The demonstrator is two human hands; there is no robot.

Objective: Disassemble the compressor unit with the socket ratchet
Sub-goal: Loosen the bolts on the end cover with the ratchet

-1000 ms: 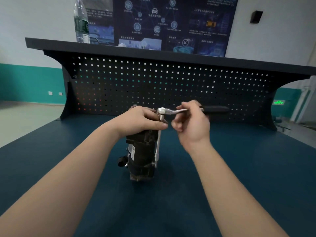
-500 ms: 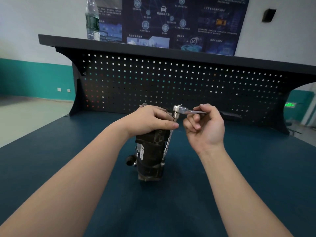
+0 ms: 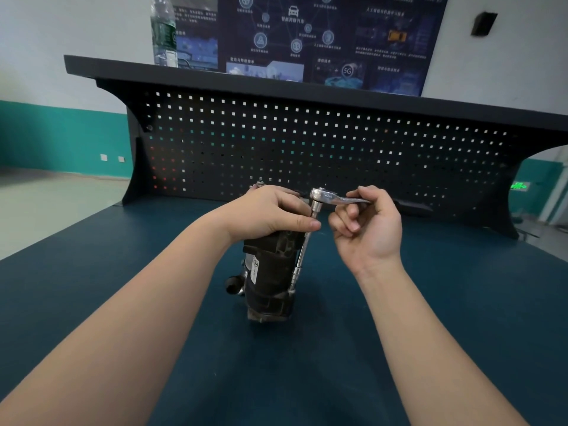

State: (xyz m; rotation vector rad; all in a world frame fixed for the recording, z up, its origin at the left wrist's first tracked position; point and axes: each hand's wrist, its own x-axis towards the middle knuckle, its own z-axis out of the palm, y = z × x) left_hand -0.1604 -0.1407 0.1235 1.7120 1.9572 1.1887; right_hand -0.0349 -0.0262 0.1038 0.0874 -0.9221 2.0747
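Head view. The compressor unit [image 3: 269, 278] stands upright at centre on the blue worktop [image 3: 461, 302]. The left hand [image 3: 270, 212] is clamped over its top end, thumb reaching toward 3 o'clock and touching the extension bar [image 3: 302, 250]. That bar runs down the unit's right flank to a fastener near the base. The socket ratchet [image 3: 330, 197] sits atop the bar, handle pointing to 3 o'clock. The right hand [image 3: 367, 226], at 3 o'clock of the unit, has its fingers curled around the handle. A bottle [image 3: 163, 32] stands on the shelf [image 3: 307, 90] at 11 o'clock.
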